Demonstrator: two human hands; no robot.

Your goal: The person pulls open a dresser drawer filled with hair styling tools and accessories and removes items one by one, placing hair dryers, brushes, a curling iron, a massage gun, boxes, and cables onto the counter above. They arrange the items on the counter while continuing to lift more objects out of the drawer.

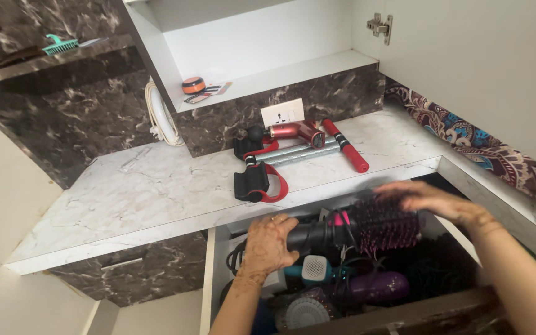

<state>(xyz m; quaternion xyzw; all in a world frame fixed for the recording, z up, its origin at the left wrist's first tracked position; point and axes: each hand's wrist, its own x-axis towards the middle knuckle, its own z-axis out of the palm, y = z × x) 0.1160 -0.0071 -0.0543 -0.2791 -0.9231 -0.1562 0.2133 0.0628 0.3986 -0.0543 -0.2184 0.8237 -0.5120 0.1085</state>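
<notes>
The white marble table (156, 192) is running across the middle of the scene, and below its near right edge the drawer (206, 291) is standing open, crammed with hair tools and tangled cords. The person is holding a black dryer brush (355, 229) level over that drawer: the left hand (268, 245) is wrapping its fingers tight around the handle, while the right hand (429, 201) is resting on the pink bristle head at the right end, fingers stretched flat and apart rather than gripping, though blur is hiding the detail. The main risk is looking like snagging, since cords are looping just under the handle and any one caught on it could be dragging other tools along. With only one hand truly clamping, the head end could also be dipping and knocking the purple tool (373, 286) or the teal one (308, 270) lying directly beneath. Bristles could be catching on the dark bundle at the right of the drawer. Farther back on the table, the red massage gun (296, 131) and the red-handled bars (299, 152) are lying well apart from the hands, so they are seeming safe.
</notes>
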